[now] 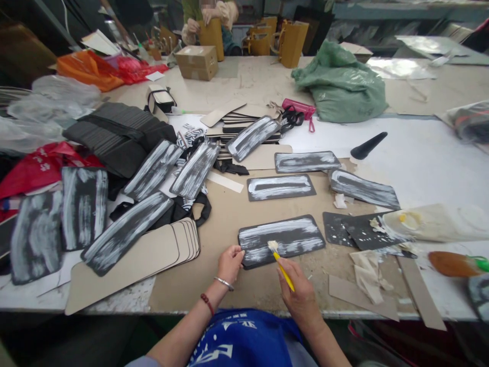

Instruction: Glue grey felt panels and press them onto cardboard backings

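Before me on a brown board lies a black rounded panel (pixel 281 234), streaked with white paste mostly along its long edges. My left hand (pixel 229 266) is closed on the panel's near-left corner, thumb and fingers pinched together. Wrapped round a yellow-handled brush (pixel 276 255), my right hand (pixel 298 289) has its fingers closed. The brush's pale bristles touch the panel around its lower middle. Just beyond are more paste-streaked panels: one flat panel (pixel 281 187), another behind it (pixel 306 161), and a curved one (pixel 363 188) to the right.
More coated panels (pixel 128 233) and fanned beige boards (pixel 130 270) lie left, near a dark stack (pixel 120 135). At right are a whitish paste container (pixel 431 223), an orange-brown bottle (pixel 453 263) and scraps. A green bag (pixel 342 84), a carton (pixel 197 62) and a co-worker's hands (pixel 208 18) are farther back.
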Demonstrator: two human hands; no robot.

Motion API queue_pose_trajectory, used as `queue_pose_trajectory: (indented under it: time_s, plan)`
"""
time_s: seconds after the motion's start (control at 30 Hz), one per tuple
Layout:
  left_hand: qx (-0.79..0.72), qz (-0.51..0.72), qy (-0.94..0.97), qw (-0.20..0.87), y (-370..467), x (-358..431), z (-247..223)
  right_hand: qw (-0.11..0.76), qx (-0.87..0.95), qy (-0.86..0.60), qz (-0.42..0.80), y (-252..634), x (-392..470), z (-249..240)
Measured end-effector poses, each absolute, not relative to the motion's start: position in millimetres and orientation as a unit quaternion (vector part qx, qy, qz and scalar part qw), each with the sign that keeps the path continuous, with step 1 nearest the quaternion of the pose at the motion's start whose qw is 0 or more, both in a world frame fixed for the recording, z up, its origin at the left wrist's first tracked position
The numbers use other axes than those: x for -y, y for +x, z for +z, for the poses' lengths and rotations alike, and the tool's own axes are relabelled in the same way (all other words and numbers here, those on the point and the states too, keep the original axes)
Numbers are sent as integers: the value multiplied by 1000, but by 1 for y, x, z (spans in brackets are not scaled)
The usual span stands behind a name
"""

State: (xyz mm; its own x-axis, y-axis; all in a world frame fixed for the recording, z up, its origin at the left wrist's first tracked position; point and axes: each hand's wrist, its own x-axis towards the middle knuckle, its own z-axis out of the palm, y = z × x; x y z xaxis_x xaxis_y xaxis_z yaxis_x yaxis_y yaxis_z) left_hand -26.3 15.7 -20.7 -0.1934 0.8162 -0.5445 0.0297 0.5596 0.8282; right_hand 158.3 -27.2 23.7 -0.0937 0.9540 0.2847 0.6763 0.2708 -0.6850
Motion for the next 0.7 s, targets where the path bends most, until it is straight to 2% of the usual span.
queue_pose_trajectory:
  time_s: [0.13,0.3,0.4,0.5,0.6,0.7]
  plan:
    - [-686,335,307,569,-30,-18,-21,395,652,-588,272,137,25,32]
    - [-691,326,328,555,-32,-17,-20,414,506,-673,346,155,2,10]
    - [-693,331,342,541,-30,-15,-19,409,440,-748,280,202,-12,5]
    - [-692,335,355,531,-29,-12,-19,380,468,-781,162,239,-18,14]
    - [-693,327,378,519,-30,-9,-22,363,562,-741,62,244,-14,22]
    - [-695,323,395,507,-32,-6,-27,350,643,-680,40,230,-6,24]
